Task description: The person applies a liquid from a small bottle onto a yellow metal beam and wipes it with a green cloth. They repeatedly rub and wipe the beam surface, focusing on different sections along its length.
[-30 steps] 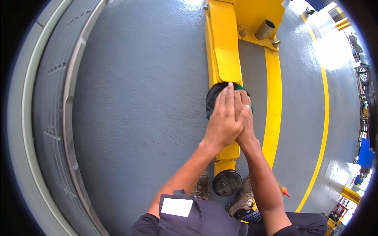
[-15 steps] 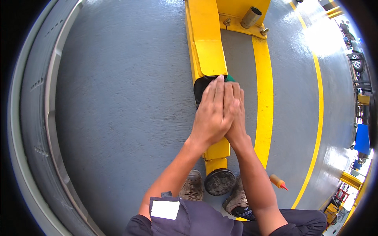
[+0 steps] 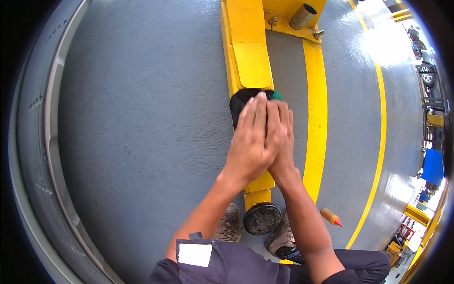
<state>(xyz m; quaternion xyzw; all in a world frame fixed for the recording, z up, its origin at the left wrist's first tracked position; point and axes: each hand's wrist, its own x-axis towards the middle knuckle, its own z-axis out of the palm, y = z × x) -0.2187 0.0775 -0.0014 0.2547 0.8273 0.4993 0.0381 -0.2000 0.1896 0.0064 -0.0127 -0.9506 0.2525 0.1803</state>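
Note:
A yellow steel lift arm [image 3: 250, 61] runs down the middle, ending near me in a round black pad [image 3: 262, 218]. Over its upper face lies a dark cloth [image 3: 239, 105], black with a green patch [image 3: 277, 96] at the right. My left hand [image 3: 253, 137] presses on this cloth, its fingers long and held close together. Alongside, my right hand [image 3: 282, 135] touches the left one and bears on the cloth too, fingers together. Both hands hide much of the cloth and the arm beneath.
An amber bottle with a red tip [image 3: 331, 217] lies on the grey floor, right of my shoes [image 3: 228, 225]. A yellow floor stripe [image 3: 316, 118] passes beside the arm. A bolted yellow base with a metal tube [image 3: 302, 16] stands ahead. A curved grey panel [image 3: 40, 142] borders the left.
Both hands and the cloth stay at nearly the same place on the arm. The whole view has shifted slightly; the hands remain together.

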